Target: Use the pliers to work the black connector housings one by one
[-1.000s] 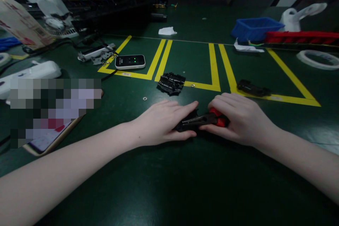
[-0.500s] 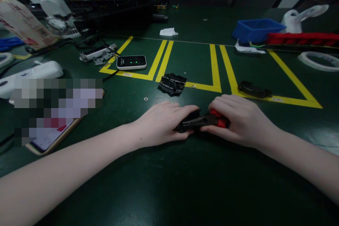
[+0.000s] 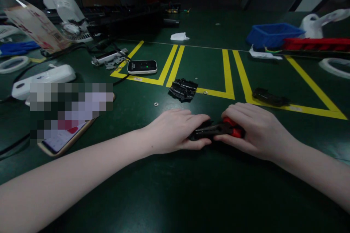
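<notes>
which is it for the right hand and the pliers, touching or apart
Touching: the head view shows the right hand wrapped around the red handles of the pliers.

1. At four o'clock from mid-view, dark metal is seen in the hand tool (image 3: 216, 130), smooth red plastic on its grips (image 3: 237, 132).
2. At one, glossy black plastic is seen in the ridged part (image 3: 183, 90).
3. At six, smooth sheen is shown by the green tabletop (image 3: 175, 193).

Head cam looks fwd & down, close over green tbl (image 3: 175, 193).
</notes>
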`<action>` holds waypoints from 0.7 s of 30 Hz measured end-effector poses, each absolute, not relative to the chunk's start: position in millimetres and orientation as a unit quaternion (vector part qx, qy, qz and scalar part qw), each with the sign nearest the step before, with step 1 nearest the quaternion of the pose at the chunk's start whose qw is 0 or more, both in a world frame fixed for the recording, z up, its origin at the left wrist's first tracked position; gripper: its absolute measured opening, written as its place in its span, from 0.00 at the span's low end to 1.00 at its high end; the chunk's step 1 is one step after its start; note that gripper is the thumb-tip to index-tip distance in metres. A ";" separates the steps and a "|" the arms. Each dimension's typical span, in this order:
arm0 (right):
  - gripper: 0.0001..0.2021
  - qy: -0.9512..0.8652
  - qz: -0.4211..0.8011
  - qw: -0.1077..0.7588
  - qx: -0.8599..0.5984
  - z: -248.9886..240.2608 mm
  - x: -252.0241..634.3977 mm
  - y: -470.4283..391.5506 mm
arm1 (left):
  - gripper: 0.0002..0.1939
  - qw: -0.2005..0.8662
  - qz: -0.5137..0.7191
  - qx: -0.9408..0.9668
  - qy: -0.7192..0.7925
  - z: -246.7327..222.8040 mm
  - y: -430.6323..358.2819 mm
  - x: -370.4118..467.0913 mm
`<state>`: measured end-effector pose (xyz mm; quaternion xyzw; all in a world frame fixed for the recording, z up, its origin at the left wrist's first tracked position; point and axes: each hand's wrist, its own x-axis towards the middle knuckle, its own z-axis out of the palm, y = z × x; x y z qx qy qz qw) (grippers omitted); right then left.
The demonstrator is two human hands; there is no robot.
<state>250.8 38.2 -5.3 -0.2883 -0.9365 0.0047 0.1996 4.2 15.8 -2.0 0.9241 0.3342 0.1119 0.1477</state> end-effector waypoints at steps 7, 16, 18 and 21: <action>0.19 -0.939 0.002 0.206 -0.275 -3.6 251.0 39.2 | 0.24 0.182 0.118 0.919 0.330 -1.4 17.6 4.0; 0.17 -0.938 -0.012 0.211 -0.274 -2.5 251.8 39.8 | 0.23 0.162 0.130 0.923 0.323 -2.0 20.3 6.8; 0.17 -0.936 -0.021 0.220 -0.273 -2.6 252.2 38.8 | 0.23 0.146 0.129 0.929 0.315 -2.4 21.0 7.3; 0.18 -0.934 -0.033 0.223 -0.279 -4.3 253.5 37.5 | 0.24 0.126 0.137 0.934 0.305 -4.5 21.9 7.7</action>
